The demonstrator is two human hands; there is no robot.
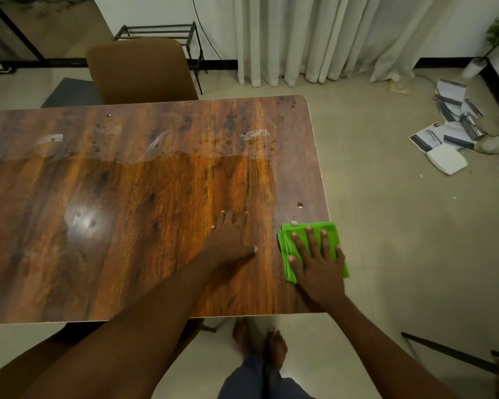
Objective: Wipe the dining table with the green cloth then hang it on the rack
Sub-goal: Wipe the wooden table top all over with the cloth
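Observation:
The folded green cloth [301, 236] lies at the near right edge of the wooden dining table [127, 197], partly overhanging that edge. My right hand [317, 263] presses flat on the cloth with fingers spread. Just left of it, my left hand [231, 240] rests flat on the bare tabletop and holds nothing. Small brown spots and smears mark the far part of the table, and one drop sits just beyond the cloth. A black metal rack [162, 33] stands against the far wall behind the chair.
A brown chair [140, 72] is pushed in at the table's far side. White curtains [329, 38] hang at the back. Papers, cans and a white box [447, 159] litter the floor to the right. My bare feet [260, 341] stand below the near table edge.

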